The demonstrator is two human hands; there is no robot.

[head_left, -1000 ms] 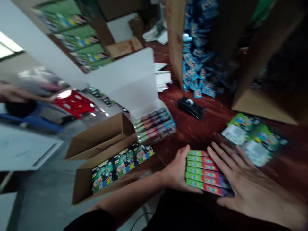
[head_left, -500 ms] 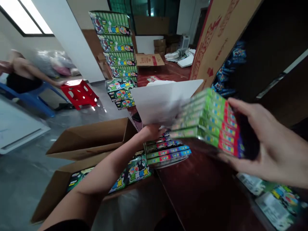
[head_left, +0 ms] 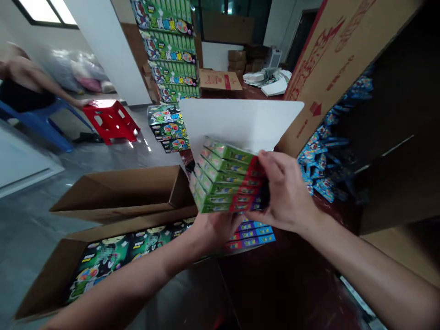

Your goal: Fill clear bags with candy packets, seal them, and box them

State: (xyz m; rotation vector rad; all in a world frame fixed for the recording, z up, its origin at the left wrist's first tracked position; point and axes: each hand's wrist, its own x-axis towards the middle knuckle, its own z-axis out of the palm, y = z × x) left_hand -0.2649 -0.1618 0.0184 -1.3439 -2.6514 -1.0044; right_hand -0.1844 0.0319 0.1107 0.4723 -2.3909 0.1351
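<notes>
My right hand [head_left: 287, 192] grips a stack of slim green, red and purple boxes [head_left: 223, 178] at its right end, thumb on top and fingers below. The stack is tilted in front of a white cardboard flap [head_left: 240, 121]. Beneath it, my left hand [head_left: 215, 229] lies by the stack's lower edge, its fingers mostly hidden; whether it bears the stack I cannot tell. Similar slim boxes [head_left: 252, 236] lie in rows below the hands, partly covered by them.
An open carton [head_left: 113, 215] at left holds green printed boxes [head_left: 103, 261]. Display boxes [head_left: 168, 55] are piled behind it. A tall cardboard panel [head_left: 319, 87] stands right, beside blue packets [head_left: 319, 160]. A person [head_left: 30, 82] sits far left near a red stool [head_left: 112, 119].
My right hand has brought the stack leftward, in front of the white flap and over the rows of boxes. My left hand is now lower, under the stack. The view has shifted slightly.
</notes>
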